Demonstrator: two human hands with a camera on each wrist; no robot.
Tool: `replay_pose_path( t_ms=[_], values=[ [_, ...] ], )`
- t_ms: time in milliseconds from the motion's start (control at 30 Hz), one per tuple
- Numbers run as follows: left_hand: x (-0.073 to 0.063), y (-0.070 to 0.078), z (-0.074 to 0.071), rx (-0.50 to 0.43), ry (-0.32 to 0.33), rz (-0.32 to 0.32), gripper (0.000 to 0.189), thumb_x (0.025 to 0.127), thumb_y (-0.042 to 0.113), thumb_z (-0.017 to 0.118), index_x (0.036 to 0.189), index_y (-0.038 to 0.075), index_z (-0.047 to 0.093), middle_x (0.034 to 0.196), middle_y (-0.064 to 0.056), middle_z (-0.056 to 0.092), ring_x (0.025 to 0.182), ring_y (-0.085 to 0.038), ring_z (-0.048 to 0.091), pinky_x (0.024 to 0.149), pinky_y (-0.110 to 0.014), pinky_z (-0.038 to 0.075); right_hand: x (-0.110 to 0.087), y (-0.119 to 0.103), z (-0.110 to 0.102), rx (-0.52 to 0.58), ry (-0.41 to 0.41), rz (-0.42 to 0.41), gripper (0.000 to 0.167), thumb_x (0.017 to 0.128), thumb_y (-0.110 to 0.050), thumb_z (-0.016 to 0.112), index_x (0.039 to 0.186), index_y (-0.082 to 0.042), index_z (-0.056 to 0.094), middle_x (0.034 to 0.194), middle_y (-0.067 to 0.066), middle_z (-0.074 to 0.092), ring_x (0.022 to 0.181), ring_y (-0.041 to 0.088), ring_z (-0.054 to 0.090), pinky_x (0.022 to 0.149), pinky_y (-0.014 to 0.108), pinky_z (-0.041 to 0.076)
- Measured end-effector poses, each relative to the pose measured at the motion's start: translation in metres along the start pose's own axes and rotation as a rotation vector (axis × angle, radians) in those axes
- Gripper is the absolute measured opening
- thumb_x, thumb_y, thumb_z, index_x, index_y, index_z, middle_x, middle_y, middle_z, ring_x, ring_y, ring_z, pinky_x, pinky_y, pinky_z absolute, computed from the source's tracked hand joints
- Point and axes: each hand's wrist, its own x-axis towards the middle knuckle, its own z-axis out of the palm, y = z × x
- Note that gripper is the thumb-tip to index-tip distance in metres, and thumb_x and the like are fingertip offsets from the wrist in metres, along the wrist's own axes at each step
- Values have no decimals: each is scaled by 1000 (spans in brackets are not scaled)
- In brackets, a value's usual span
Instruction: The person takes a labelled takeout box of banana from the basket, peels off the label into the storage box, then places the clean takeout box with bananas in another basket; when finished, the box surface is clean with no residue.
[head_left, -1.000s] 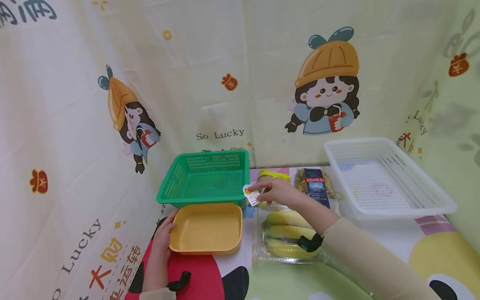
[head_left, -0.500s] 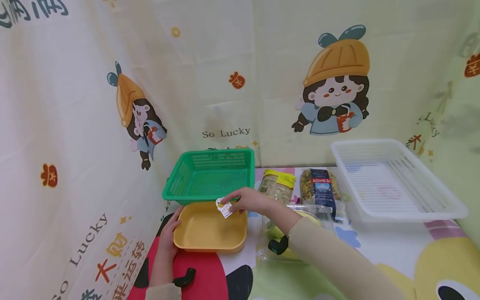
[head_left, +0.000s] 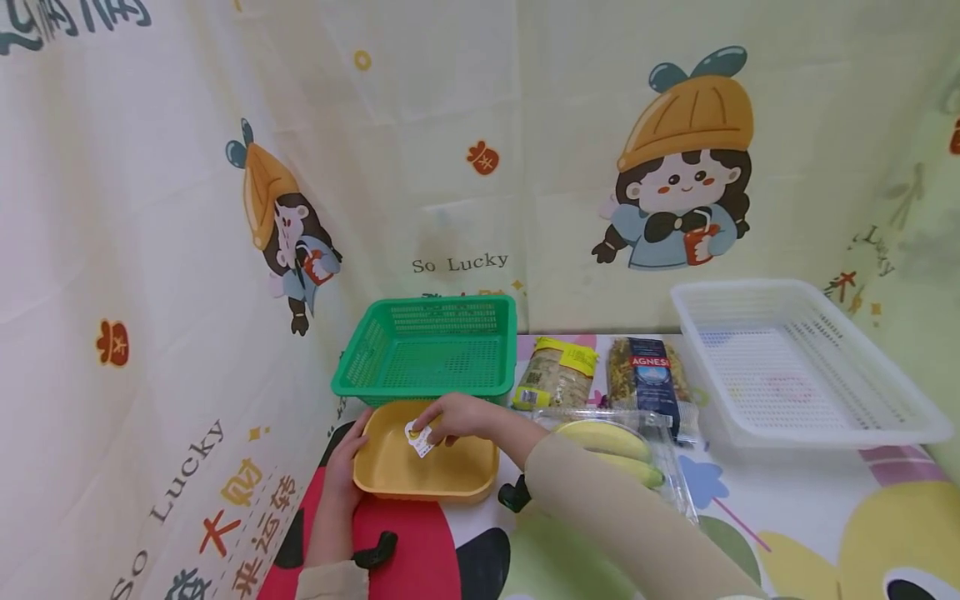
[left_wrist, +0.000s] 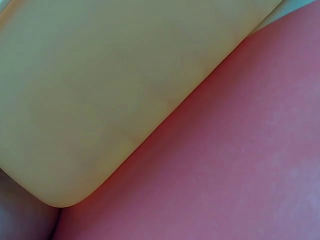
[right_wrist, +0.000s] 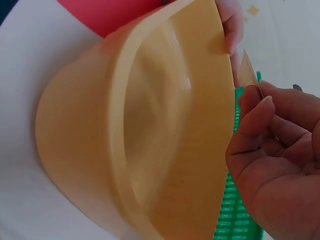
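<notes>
My left hand (head_left: 343, 472) grips the left side of a yellow plastic bin (head_left: 471, 485), its fingers at the rim. The bin's yellow wall (left_wrist: 100, 100) fills much of the left wrist view. Over the bin, my right hand (head_left: 461, 417) pinches a small white card (head_left: 418, 438) with a yellow picture and print on it. Thumb and fingers hold the card (right_wrist: 247, 74) by one edge in the right wrist view. Below my right forearm, a clear plastic box (head_left: 678, 482) holds bananas (head_left: 609, 437), partly hidden by the sleeve.
A green basket (head_left: 347, 375) stands right behind the bin. To its right lie a yellow-topped bag (head_left: 558, 375) and a pasta bag (head_left: 651, 379). At the far right is a white basket (head_left: 847, 433). Printed cloth (head_left: 562, 267) hangs behind and at the left.
My right hand has carried the card left from beside the green basket to over the yellow bin. The left hand keeps its hold. The view has turned slightly left.
</notes>
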Motion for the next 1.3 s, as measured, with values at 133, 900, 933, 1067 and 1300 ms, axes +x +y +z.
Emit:
replay_pose_path(
  t_ms=[133, 900, 933, 1067, 1300],
  values=[
    [0, 0, 1, 1, -7, -6, 51, 107, 17, 29, 157, 24, 28, 165, 6, 20, 144, -12, 29, 100, -11, 44, 7, 3, 3, -13, -3, 25, 27, 88, -5, 70, 113, -15, 76, 111, -1, 68, 67, 13, 59, 67, 28, 57],
    [2, -4, -1, -65, -73, 58, 52, 106, 13, 28, 158, 17, 24, 167, -2, 14, 150, -19, 23, 105, -15, 42, 34, 8, 12, -130, -81, 59, 31, 90, 1, 63, 118, -9, 73, 96, 2, 71, 62, 16, 55, 69, 34, 56],
    [2, -4, -1, -79, -76, 59, 52, 106, 13, 28, 158, 16, 24, 167, -2, 15, 151, -21, 20, 105, -15, 42, 35, 8, 13, -136, -80, 62, 31, 90, 1, 63, 118, -9, 74, 95, 2, 71, 62, 16, 55, 69, 34, 56],
    [2, -3, -1, -70, -82, 64, 52, 107, 14, 27, 159, 17, 22, 166, -1, 15, 152, -21, 18, 104, -14, 41, 39, 7, 14, -156, -78, 68, 31, 90, 0, 64, 117, -11, 74, 88, 3, 70, 62, 15, 55, 65, 30, 54],
    [0, -3, -1, -36, -87, 47, 52, 108, 16, 27, 159, 19, 21, 167, -1, 14, 136, -5, 40, 103, -13, 42, 47, 2, 12, -202, -166, 49, 30, 93, -4, 61, 119, -14, 74, 86, -2, 65, 63, 14, 53, 61, 26, 49]
  ],
)
